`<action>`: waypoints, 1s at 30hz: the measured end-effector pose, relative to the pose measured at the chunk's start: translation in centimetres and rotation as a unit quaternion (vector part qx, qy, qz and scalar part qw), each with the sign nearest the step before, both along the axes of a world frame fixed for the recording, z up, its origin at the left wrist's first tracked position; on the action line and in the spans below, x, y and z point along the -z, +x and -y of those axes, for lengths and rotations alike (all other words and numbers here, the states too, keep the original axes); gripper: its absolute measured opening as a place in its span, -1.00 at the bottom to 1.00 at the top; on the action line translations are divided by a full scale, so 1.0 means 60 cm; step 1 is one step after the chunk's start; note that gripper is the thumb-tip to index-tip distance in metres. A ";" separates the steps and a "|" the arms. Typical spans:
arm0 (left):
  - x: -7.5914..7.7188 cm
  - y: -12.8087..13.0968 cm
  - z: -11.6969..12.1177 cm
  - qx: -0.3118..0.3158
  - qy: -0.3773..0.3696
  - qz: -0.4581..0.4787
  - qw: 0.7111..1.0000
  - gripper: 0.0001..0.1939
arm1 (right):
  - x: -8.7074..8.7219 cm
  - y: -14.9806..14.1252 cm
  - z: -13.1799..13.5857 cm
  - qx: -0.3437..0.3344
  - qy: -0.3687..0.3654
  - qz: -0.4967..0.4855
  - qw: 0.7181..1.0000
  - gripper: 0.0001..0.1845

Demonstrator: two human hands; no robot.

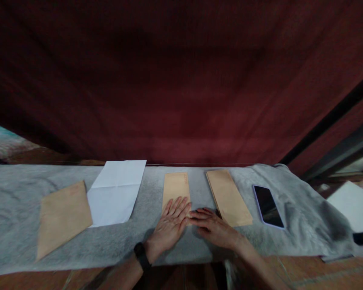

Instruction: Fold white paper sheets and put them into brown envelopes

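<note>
Dark red fabric (pixel 181 88) rises behind; brown tiles (pixel 308 268) lie below.

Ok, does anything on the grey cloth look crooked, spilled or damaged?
Nothing spilled or torn that I can see. The leftmost envelope sits askew, turned at an angle to the paper beside it. The paper has crossing creases, and the cloth is rumpled right of the phone.

Envelopes (pixel 176 186) are tan; paper (pixel 117 197) white; cloth (pixel 153 195) grey; backdrop (pixel 181 88) dark red.
</note>
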State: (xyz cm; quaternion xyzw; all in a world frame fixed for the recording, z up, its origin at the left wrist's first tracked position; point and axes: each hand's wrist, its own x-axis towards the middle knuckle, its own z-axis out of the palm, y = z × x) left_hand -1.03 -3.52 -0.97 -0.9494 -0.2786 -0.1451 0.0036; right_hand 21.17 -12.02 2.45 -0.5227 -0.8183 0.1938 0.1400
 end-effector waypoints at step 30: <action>-0.009 -0.087 0.104 0.001 0.045 -0.031 0.999 -0.28 | 0.020 -0.015 0.031 0.019 0.079 0.053 0.995 -0.55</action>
